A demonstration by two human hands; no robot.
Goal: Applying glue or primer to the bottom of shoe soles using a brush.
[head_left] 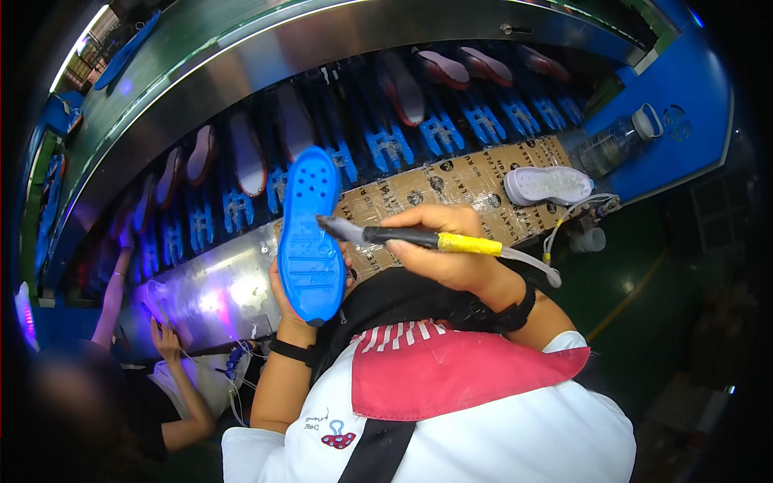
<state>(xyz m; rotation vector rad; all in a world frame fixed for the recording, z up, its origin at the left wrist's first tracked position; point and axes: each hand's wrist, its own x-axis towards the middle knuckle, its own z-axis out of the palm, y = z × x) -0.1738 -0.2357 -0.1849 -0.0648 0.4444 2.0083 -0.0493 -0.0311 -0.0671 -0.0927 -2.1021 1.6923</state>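
Note:
A blue shoe sole (pixel 310 241) stands tilted up in front of me, its hollowed face with ribs and a group of small round holes toward me. My left hand (pixel 288 294) grips it from behind near the lower end, so most of the fingers are hidden. In my right hand (pixel 443 245) is a brush (pixel 403 236) with a black and yellow handle, a thin pale tube running from its back end. The brush's bristles touch or hover just over the middle of the sole; I cannot tell which.
Beyond my hands runs a rack of blue holders (pixel 390 149) carrying several soles. Printed cardboard (pixel 451 189) covers the ledge, with a stack of white soles (pixel 547 185) on it. A clear jug (pixel 616 145) stands at right. At left, another person's hand (pixel 167 340) is at the metal ledge (pixel 213 294).

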